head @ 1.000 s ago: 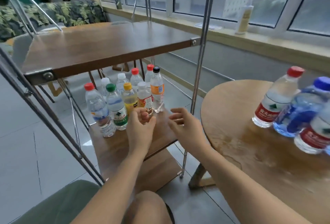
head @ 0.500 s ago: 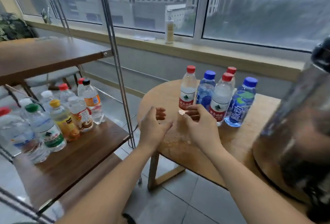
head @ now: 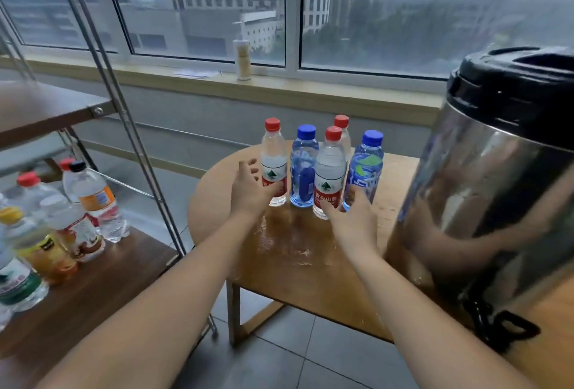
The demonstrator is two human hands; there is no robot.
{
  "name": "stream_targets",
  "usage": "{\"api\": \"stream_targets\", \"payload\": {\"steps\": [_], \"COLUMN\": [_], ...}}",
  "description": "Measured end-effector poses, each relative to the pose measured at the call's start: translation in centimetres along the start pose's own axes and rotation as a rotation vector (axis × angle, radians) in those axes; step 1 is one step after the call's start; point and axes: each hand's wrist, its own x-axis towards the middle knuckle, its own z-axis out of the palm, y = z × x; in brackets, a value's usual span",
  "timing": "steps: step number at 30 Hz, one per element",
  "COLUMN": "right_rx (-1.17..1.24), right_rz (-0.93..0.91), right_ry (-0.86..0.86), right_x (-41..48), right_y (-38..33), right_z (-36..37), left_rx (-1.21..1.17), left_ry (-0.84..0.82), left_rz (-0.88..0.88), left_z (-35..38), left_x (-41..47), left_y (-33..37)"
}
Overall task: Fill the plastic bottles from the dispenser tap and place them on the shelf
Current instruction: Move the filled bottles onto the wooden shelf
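left hand: the left hand is spread open, fingers apart. The thumb lies across the label of the left red-cap bottle, and it isn't wrapped round it yet as far as I can see.
right hand: the right hand is open too, with straight fingers. The tips are at the foot of the front red-cap bottle and the right blue-cap bottle, and it holds nothing.
bottles: five stand in a tight bunch just beyond both hands on the round table. Can't tell how full they are.
the grab: imo take it mid-body at the label. The plastic looks thin, so grip firm but don't crush. Lift straight up first, because the neighbours are packed close and a sideways drag could knock them over.
caps: all still on, so one hand holds and the other twists before any filling.
tap: the black tap sits low on the steel dispenser, right of the right hand and nearer the body. It's by the table's near edge, I think.
wet patch: the puddle is right under the wrists and probably slippery.
room: there's bare table under the forearms. The dispenser's wall is close beside the right forearm, so watch that elbow.
shelf: the lower shelf board is left of the left hand, across a gap of floor. The shelf bottles crowd its far part and the bare wood is nearer.
post: a slanted metal post stands between the left hand and the shelf, so I'd go round its near side.
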Motion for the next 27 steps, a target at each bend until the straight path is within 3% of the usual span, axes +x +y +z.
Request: {"api": "stream_targets", "payload": {"steps": [11,18,27], "right_rx": [-0.055,-0.064,0.054], "right_rz": [0.006,-0.088,-0.191], "right_ry": [-0.022,-0.043,-0.290], "right_x": [2.6,0.8,-5.7], "right_y": [0.0,0.0,-4.2], "right_z": [2.3,2.2,7.3], "left_rx": [0.015,0.081,0.073], "left_ry": [-0.027,-0.040,0.054], "left_rz": [0.012,0.064,0.041], "left_z": [0.8,-2.1,-10.4], "left_x": [1.0,-2.7,-8.8], "left_y": [-0.2,-0.6,-2.5]}}
